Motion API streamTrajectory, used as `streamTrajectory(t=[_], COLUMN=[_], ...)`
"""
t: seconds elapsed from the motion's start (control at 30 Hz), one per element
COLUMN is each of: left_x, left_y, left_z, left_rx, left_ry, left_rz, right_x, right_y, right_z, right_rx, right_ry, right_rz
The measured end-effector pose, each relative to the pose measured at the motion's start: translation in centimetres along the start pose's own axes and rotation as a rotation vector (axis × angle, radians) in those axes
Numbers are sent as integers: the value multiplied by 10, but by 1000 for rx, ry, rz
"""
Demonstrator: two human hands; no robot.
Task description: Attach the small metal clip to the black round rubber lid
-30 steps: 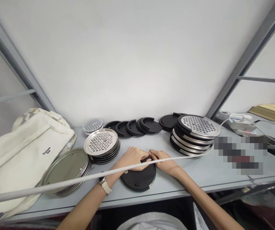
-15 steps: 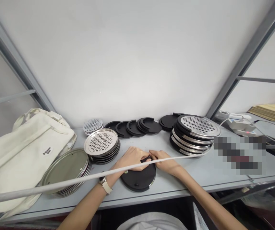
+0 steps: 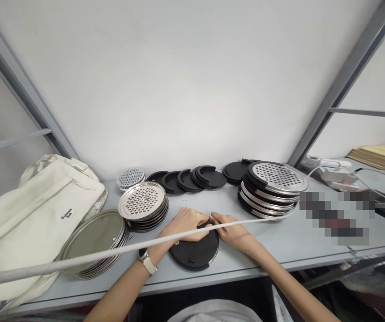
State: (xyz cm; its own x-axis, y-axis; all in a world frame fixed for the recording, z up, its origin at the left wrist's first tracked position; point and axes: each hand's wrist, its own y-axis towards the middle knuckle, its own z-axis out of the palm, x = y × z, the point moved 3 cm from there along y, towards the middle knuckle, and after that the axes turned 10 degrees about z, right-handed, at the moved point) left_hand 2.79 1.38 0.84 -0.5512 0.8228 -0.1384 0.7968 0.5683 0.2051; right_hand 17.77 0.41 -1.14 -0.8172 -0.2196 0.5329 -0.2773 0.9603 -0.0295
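Note:
In front of me a round black disc (image 3: 195, 257) lies on the grey shelf, with a raised rim section and a small dark knob near its front edge. My left hand (image 3: 188, 223) is over its far left part, fingers curled and closed on the far edge. Beside it my right hand (image 3: 230, 230) pinches the far right of the rim, fingertips close to the left hand's. A watch (image 3: 147, 261) with a pale strap is on my left wrist. A white cord (image 3: 112, 255) crosses in front of both hands and hides part of the grip.
Left stand stacked perforated metal discs (image 3: 142, 201), olive-toned metal plates (image 3: 93, 237) and a cream cloth bag (image 3: 34, 223). Several black discs (image 3: 211, 178) overlap along the wall. At right are stacked black-and-metal discs (image 3: 278, 176) and a white device (image 3: 340, 176) with a cable.
The view has shifted very slightly. Both hands stay at the far edge of the black disc, which has hardly moved.

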Motion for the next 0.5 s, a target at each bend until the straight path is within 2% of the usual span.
streamTrajectory(t=[0.27,0.5], left_x=[2,1], left_y=[0,0], left_z=[-1,-6], left_rx=[-16,-15], left_ry=[1,-4], left_rz=[-21,-1], right_x=[-11,-21], right_y=[-5,-8], right_z=[-9,-12], right_rx=[4,-60], right_ry=[144,283], right_rz=[-84,-84])
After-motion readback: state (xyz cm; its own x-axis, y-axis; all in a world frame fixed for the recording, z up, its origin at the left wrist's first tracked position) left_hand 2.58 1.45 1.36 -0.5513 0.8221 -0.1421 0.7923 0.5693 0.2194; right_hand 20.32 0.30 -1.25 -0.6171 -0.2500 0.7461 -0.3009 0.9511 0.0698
